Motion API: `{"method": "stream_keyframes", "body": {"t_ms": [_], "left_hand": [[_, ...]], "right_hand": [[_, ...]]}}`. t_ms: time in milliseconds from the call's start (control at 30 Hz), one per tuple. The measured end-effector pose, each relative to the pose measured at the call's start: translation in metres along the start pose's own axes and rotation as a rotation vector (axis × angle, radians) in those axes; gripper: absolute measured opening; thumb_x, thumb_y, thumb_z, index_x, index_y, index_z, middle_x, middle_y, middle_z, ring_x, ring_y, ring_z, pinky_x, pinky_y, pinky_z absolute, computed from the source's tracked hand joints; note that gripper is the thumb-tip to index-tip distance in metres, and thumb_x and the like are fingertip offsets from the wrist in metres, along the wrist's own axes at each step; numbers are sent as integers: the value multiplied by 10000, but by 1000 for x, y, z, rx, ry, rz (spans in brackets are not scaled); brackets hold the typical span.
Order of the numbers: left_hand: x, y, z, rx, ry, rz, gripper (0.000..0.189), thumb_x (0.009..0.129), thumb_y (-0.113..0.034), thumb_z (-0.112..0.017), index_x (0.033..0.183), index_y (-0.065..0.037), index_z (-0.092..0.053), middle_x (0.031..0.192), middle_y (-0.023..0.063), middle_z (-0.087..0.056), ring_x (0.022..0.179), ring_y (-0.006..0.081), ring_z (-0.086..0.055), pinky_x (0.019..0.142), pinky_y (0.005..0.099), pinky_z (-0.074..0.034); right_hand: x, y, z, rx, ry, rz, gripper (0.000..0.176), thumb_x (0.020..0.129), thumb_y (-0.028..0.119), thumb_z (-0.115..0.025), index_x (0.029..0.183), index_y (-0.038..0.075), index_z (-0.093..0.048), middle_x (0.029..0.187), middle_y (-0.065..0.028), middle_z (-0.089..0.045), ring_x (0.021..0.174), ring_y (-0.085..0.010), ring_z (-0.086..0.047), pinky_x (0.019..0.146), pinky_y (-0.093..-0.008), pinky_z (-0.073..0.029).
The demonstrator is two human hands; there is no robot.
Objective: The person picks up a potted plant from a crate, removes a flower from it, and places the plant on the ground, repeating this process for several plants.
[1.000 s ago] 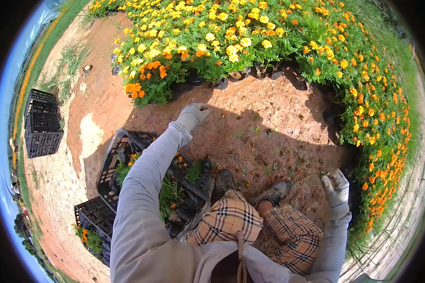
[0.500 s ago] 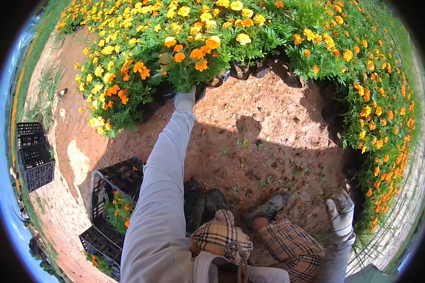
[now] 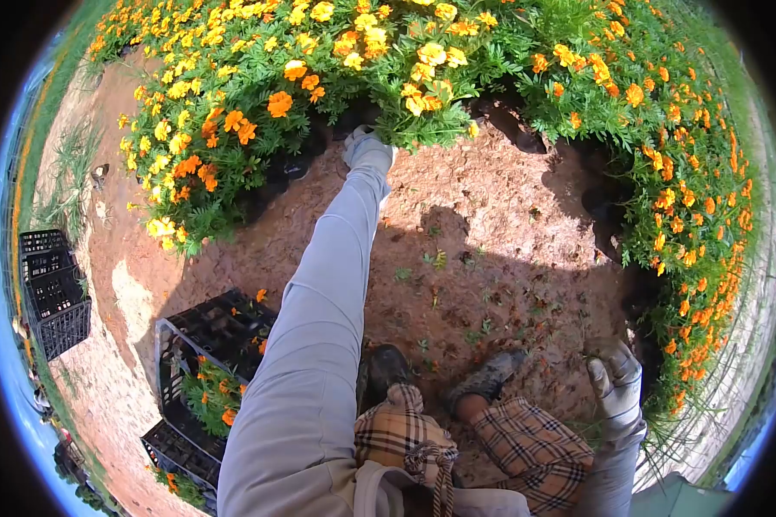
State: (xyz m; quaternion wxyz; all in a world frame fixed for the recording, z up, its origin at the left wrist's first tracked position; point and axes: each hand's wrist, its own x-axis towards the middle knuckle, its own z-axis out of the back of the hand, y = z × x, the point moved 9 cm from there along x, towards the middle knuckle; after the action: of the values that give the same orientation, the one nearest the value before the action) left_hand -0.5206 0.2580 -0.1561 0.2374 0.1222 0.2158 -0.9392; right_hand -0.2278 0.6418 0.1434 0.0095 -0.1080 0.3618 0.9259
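A wide bed of yellow and orange flowers (image 3: 233, 103) curves around bare soil (image 3: 509, 224). A black crate (image 3: 220, 332) stands on it at the person's left. The gloved left hand (image 3: 366, 148) touches the base of one plant (image 3: 427, 108) at the bed's edge; its grip I cannot tell. The right hand (image 3: 616, 388) hangs low, grip loosely open, empty.

Stacked black crates (image 3: 56, 293) on red soil (image 3: 509, 215)

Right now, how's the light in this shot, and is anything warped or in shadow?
Head view: hard sunlight on the marigolds; the person's shadow darkens the soil in the middle; fisheye bends the edges inside a black ring; left hand and right hand both look sharp.
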Motion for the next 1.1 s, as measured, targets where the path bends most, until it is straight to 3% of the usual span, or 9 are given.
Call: {"method": "stream_keyframes", "body": {"t_ms": [100,267,367,433,633,700,833,1033,1100], "left_hand": [[-14,-8,5,-159,157,-108,534,834,-373,-551,1288,-123,-423,1291,74,-451,1199,250,-416,978,375,-366],[-80,-9,52,-908,241,-665,297,894,-236,-562,1136,-66,-533,1015,24,-610,948,135,-561,825,297,-455],[-146,-7,17,-1221,920,-353,321,852,-281,-624,1082,-60,-593,1091,37,-599,988,138,-554,855,292,-445],[-207,-34,46,-1111,915,-438,369,838,-242,-644,1138,-48,-549,1116,67,-592,984,166,-562,854,318,-452],[-345,-89,54,-1358,1429,-549,540,836,-186,-634,1302,-49,-397,1192,144,-543,1062,241,-549,926,395,-446],[-400,-126,98,-1143,1310,-855,530,846,-177,-615,1311,-53,-392,1233,138,-510,1096,241,-523,948,389,-429],[-447,-143,120,-756,992,-1305,522,851,-171,-603,1317,-63,-391,1287,105,-468,1139,221,-483,973,363,-406],[-457,-120,108,-764,1287,-925,417,859,-234,-606,1221,-69,-481,1164,53,-515,1021,153,-501,875,313,-420],[-446,-100,134,-771,1018,-937,337,864,-262,-603,1121,-55,-536,993,35,-558,879,131,-522,775,288,-440]], "right_hand": [[-4,0,5,-29,-4,29,249,845,268,-618,841,19,-613,892,-113,-633,816,-241,-594,730,-329,-463],[-8,4,10,13,-9,54,280,843,300,-613,864,21,-618,909,-122,-637,823,-263,-597,733,-336,-467],[-11,9,11,44,-33,109,265,838,283,-624,864,20,-601,915,-122,-638,838,-262,-601,744,-340,-471],[-15,11,13,105,-61,135,236,825,241,-643,849,18,-569,920,-121,-638,854,-264,-605,753,-342,-473],[-30,66,28,54,-278,340,142,759,143,-651,851,41,-613,843,-132,-604,823,-315,-592,737,-376,-479],[-39,84,34,91,-351,374,206,707,153,-673,884,65,-614,1098,-154,-552,998,-335,-537,837,-399,-443],[-53,101,39,-203,-398,384,239,663,188,-706,880,124,-629,1244,-135,-467,1155,-358,-432,915,-450,-385],[-74,126,41,-241,-456,558,163,646,161,-720,762,101,-623,1211,-129,-495,1148,-348,-441,934,-442,-375],[-81,113,54,426,-626,564,157,680,95,-702,809,78,-615,1178,-137,-511,1116,-297,-472,905,-388,-403]]}}
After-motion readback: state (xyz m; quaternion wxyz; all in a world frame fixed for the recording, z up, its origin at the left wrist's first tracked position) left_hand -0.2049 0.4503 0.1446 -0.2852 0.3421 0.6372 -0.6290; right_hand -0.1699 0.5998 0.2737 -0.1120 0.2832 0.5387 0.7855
